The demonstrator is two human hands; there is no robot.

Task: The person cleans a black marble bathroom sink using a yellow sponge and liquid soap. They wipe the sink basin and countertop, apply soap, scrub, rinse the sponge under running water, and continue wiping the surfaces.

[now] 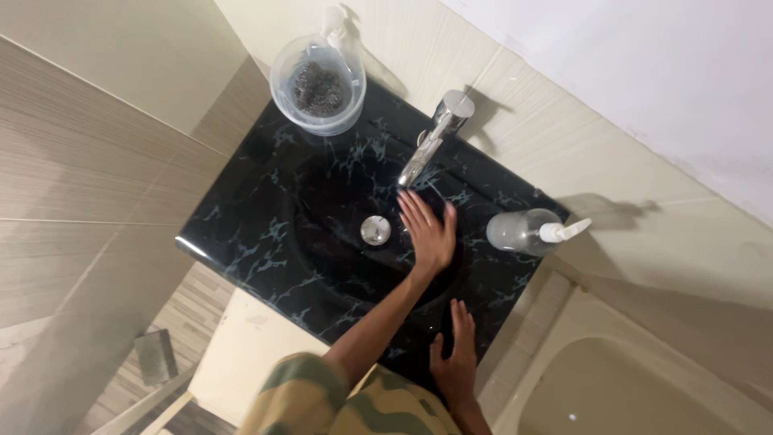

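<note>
A: Where are the person's hands?

B: The left hand lies flat in the middle of the frame, fingers spread and gripping nothing, inside the glossy black marbled basin, just under the spout of the chrome tap. The right hand rests open on the basin's front rim, lower centre.

A: How would this go well?

B: Probably by keeping the palm flat against the bowl, sweeping toward the round metal drain plug just to its left, while the right hand braces. The clear pump bottle at the right and the clear plastic tub holding a grey scourer at the upper left stand well apart.
</note>
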